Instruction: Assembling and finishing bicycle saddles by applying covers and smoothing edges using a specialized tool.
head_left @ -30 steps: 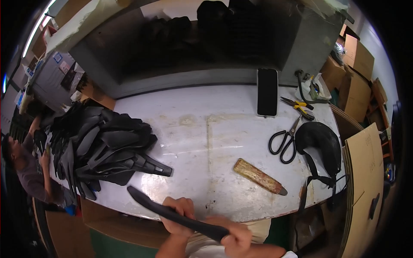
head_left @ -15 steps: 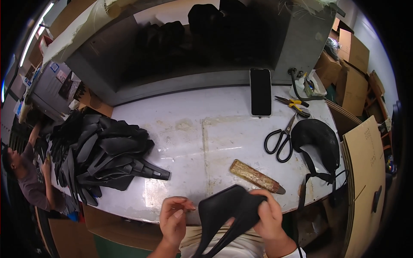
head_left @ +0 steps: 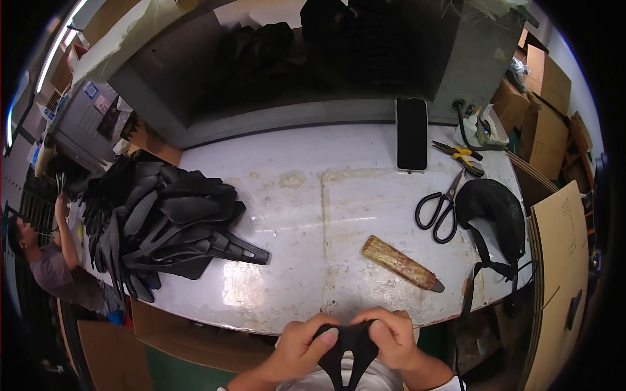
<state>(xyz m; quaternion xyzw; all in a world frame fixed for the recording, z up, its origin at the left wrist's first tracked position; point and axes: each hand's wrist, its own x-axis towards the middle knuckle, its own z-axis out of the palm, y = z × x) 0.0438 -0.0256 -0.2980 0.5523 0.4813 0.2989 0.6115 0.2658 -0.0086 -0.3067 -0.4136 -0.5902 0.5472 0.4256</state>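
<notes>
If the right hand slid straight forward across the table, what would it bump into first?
Probably the brown wooden stick: it lies just ahead of the right hand, which holds a black piece with the left hand. Depth is hard to judge.

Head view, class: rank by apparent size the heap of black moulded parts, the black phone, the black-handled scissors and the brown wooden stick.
1. Heap of black moulded parts
2. Black-handled scissors and black phone, alike
3. Brown wooden stick

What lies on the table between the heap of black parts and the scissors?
In the head view, between the heap of black parts and the scissors lies only bare, stained white table.
</notes>
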